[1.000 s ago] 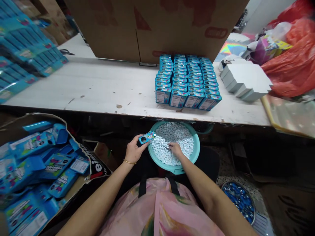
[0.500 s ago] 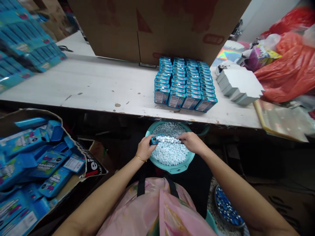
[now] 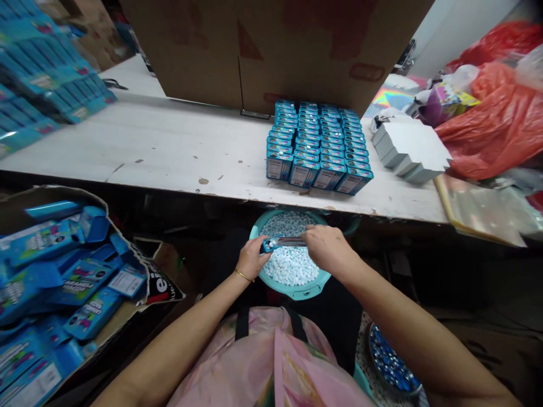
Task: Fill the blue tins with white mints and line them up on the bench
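Observation:
Over a turquoise basin full of small white candies, my left hand is closed around a small blue box. A long, narrow metal scoop is gripped by my right hand. The scoop lies level and tilted on its side, with its tip at the mouth of the blue box, where a few white pieces show. How far the tip reaches inside is hidden.
Filled rows of blue boxes stand on the white table, beside a stack of white card. A sack of flattened blue cartons is at left. A large cardboard box stands behind; a bowl of blue pieces sits low right.
The scoop held a heap of white candies before and now shows mostly bare metal. My right hand has turned over it and shifted slightly left. My left hand stays nearly in place.

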Tool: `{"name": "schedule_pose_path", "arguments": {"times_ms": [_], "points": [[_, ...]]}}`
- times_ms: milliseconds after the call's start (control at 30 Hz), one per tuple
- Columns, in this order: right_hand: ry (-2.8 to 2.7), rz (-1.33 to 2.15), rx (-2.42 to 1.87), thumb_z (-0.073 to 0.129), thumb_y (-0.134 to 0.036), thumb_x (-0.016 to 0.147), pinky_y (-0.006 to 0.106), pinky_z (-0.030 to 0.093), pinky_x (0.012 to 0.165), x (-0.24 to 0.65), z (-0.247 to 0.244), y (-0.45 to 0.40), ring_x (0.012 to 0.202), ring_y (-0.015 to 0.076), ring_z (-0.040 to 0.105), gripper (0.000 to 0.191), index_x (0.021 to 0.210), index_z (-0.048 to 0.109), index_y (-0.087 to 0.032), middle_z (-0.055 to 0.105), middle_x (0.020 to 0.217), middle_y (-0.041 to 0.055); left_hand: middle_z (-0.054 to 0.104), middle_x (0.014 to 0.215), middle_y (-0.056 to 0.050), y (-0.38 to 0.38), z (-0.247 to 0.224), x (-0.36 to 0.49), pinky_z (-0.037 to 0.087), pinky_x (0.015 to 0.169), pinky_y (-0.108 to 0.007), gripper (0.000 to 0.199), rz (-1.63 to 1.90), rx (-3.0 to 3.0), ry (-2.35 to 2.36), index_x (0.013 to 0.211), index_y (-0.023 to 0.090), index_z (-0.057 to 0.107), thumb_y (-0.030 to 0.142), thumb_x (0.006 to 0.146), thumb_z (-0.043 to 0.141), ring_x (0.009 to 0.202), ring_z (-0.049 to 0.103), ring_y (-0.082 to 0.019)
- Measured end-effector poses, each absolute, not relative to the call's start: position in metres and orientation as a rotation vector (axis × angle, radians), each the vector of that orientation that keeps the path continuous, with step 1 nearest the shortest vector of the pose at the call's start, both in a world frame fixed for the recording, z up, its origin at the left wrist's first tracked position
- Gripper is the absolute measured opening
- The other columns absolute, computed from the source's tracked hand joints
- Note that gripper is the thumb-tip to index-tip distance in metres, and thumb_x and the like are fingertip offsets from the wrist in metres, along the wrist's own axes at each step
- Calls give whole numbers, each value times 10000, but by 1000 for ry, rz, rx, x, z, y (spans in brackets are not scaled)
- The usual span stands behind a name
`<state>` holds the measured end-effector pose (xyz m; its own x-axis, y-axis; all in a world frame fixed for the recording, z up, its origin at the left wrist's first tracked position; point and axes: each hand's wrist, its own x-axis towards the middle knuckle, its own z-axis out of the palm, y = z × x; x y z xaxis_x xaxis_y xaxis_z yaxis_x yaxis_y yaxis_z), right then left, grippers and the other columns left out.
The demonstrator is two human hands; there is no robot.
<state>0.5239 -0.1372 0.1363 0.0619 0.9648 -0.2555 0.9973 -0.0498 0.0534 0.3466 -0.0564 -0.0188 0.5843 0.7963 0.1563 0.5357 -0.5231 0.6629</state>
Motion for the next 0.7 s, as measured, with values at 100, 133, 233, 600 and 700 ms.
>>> {"name": "schedule_pose_path", "arguments": {"times_ms": [100, 133, 233, 600, 700], "points": [[1939, -222, 2306, 367, -138, 780, 220, 376, 629, 551, 133, -154, 794, 142, 565, 330, 980, 599, -260, 603, 899, 37, 596, 930, -50, -49, 2, 337, 451, 768, -302, 370, 668, 2211, 1058, 1058, 193, 523, 279, 701, 573, 840, 562, -178], [1932, -229, 2373, 358, -153, 791, 214, 372, 632, 561, 128, -161, 800, 135, 563, 344, 1013, 585, -286, 603, 900, 21, 595, 932, -49, -46, 11, 335, 453, 767, -301, 367, 699, 2204, 1043, 1060, 195, 521, 282, 707, 569, 835, 564, -174], [1920, -303, 2542, 344, -189, 811, 200, 367, 659, 587, 107, -177, 809, 120, 561, 350, 1042, 577, -312, 607, 887, 0, 586, 999, -50, -32, 42, 335, 441, 820, -311, 379, 803, 2251, 899, 1090, 204, 503, 263, 720, 559, 909, 548, -174], [1804, -526, 2783, 365, -196, 799, 203, 378, 682, 605, 50, -204, 833, 139, 565, 336, 1014, 615, -263, 633, 915, 23, 575, 1057, -63, -6, 65, 346, 420, 880, -326, 398, 717, 2379, 742, 1095, 194, 506, 270, 710, 571, 973, 527, -180], [1797, -578, 2839, 384, -204, 784, 210, 389, 679, 606, 45, -207, 825, 150, 573, 323, 984, 632, -260, 646, 887, 25, 580, 1049, -57, 2, 80, 351, 418, 878, -321, 399, 732, 2268, 774, 1081, 193, 513, 309, 705, 576, 963, 536, -183]]}}
